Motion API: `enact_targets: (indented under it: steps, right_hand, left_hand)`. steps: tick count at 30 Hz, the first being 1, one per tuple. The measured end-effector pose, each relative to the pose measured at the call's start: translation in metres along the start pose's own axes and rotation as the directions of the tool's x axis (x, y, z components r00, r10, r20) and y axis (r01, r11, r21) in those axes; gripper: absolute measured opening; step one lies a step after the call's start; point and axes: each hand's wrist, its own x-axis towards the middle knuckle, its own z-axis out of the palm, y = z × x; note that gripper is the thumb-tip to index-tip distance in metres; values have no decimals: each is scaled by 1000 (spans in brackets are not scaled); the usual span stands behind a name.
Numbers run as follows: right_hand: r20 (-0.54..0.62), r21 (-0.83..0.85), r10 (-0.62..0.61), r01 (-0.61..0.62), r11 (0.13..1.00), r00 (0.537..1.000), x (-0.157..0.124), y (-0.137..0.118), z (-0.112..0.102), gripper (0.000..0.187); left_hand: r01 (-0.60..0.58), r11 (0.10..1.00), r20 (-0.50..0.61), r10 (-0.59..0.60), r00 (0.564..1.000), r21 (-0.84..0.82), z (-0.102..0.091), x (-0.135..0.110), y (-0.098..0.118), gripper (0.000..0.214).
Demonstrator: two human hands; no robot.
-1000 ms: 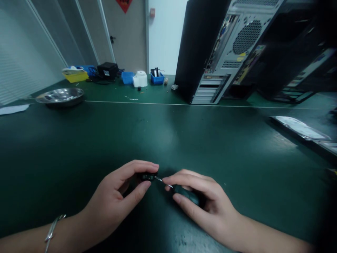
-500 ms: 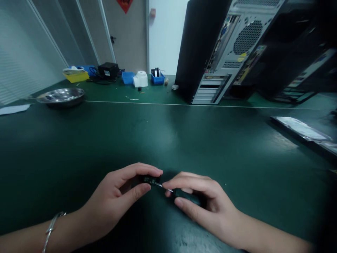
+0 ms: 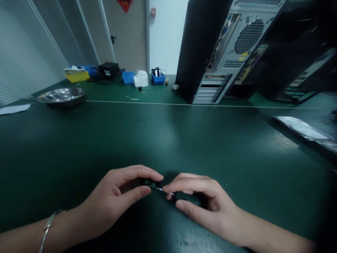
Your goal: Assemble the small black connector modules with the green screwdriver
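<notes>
Left hand (image 3: 116,200) pinches a small black part (image 3: 149,182); right hand (image 3: 202,207) grips a screwdriver (image 3: 184,196), tip at the part.

Bare green table (image 3: 158,140) lies open ahead of the left hand (image 3: 116,200) and right hand (image 3: 202,203), as far as the seam. A metal bowl (image 3: 61,96) sits far left, and upright computer towers (image 3: 210,52) wall off the far right. A flat panel (image 3: 300,128), possibly a case side, lies at the right edge.

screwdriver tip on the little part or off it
On it: right hand holds the screwdriver tip against the small part pinched by the left hand; depth cannot tell.
</notes>
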Motion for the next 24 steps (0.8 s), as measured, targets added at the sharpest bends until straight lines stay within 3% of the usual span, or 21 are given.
enact_targets:
  steps: [7, 16, 21, 24]
  right_hand:
    - [-5, -2, -59, 59, 998, 998, 0, 0, 1, 28]
    - [-85, -71, -49, 43, 997, 995, 0, 2, 5, 27]
    - [-165, -103, -40, 23, 994, 985, 0, 2, 7, 27]
    - [-146, -97, -69, 55, 994, 987, 0, 2, 7, 28]
  left_hand:
    - [109, 985, 141, -90, 986, -136, -1, 3, -2, 21]
    - [175, 965, 28, -172, 985, -196, 2, 1, -7, 24]
    - [177, 923, -42, -203, 978, -340, 2, 0, -10, 28]
    - [212, 882, -17, -241, 970, -421, 2, 1, -12, 26]
